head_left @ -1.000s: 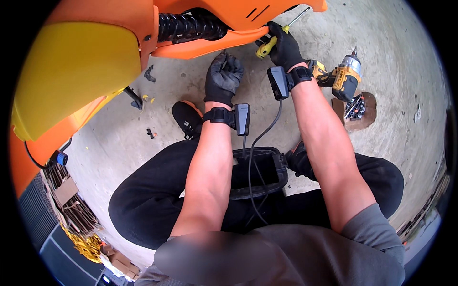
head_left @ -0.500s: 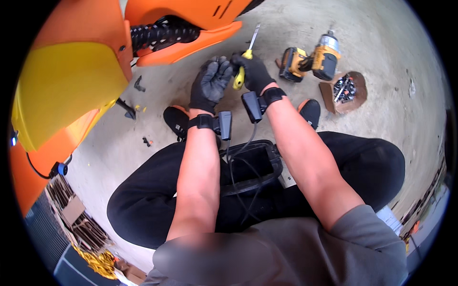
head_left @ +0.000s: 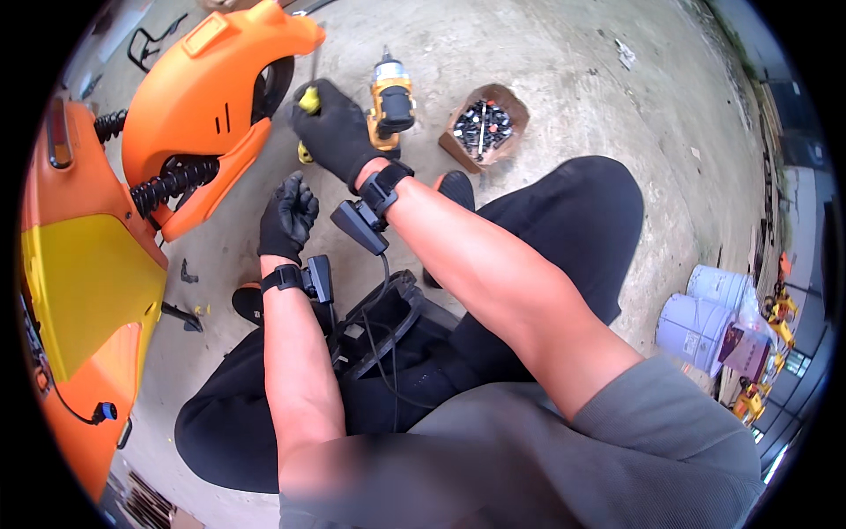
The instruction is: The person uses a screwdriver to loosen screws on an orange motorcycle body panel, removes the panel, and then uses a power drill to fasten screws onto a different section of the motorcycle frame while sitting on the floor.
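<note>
My gloved right hand (head_left: 333,128) is closed around a screwdriver with a yellow handle (head_left: 309,100). The shaft points up and away, blurred, close to the tip of the orange fender (head_left: 203,88). Nearer to me, my gloved left hand (head_left: 289,216) has its fingers curled in. Whether anything lies inside them is hidden. Just right of the screwdriver hand, a yellow-and-black cordless impact wrench (head_left: 390,101) sits on the floor, its lower part partly covered by the hand.
An open cardboard box (head_left: 483,130) of small metal hardware is at the right. Orange and yellow vehicle bodywork (head_left: 84,291) with a black spring shock absorber (head_left: 176,181) fills the left. A black open bin (head_left: 388,322) sits between my legs. White buckets (head_left: 696,331) stand far right.
My view has swung right. My right hand has carried the screwdriver away from my left hand, up toward the fender's tip. The fingers of my left hand are more curled.
</note>
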`<action>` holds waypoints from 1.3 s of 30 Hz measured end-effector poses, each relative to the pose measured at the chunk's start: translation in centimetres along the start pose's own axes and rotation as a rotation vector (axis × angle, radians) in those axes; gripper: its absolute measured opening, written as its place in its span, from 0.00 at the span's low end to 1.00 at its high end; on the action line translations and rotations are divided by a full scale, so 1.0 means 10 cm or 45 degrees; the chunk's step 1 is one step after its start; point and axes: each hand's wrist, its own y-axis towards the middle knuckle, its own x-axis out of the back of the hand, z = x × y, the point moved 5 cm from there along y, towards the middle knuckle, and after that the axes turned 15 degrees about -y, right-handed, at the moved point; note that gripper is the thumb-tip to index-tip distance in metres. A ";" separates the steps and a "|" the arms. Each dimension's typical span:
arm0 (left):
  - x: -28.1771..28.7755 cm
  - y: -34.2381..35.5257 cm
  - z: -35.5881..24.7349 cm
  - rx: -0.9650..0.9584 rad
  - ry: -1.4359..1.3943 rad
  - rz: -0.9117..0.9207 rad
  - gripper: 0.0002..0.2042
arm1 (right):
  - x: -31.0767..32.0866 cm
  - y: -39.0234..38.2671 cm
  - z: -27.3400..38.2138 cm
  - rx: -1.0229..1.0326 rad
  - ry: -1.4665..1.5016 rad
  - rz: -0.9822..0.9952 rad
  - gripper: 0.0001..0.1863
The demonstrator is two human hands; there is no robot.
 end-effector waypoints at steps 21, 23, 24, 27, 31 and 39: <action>-0.02 -0.17 0.96 0.246 0.642 -0.106 0.13 | 0.45 -0.73 -2.49 -0.794 -1.050 0.793 0.19; 0.03 -0.14 0.97 0.223 0.674 -0.128 0.14 | 0.36 -0.76 -2.58 -0.835 -1.114 0.819 0.14; 0.09 -0.10 0.97 0.220 0.693 -0.143 0.13 | 0.33 -0.79 -2.65 -0.872 -1.099 0.772 0.14; 0.21 -0.02 1.02 0.228 0.703 -0.175 0.12 | 0.24 -0.82 -2.77 -0.901 -1.101 0.654 0.13; 0.24 0.03 1.07 0.262 0.625 -0.193 0.12 | 0.24 -0.79 -2.77 -0.899 -1.068 0.635 0.13; 0.13 0.11 1.21 0.363 0.603 -0.228 0.11 | 0.43 -0.32 -2.64 -0.715 -0.984 0.711 0.17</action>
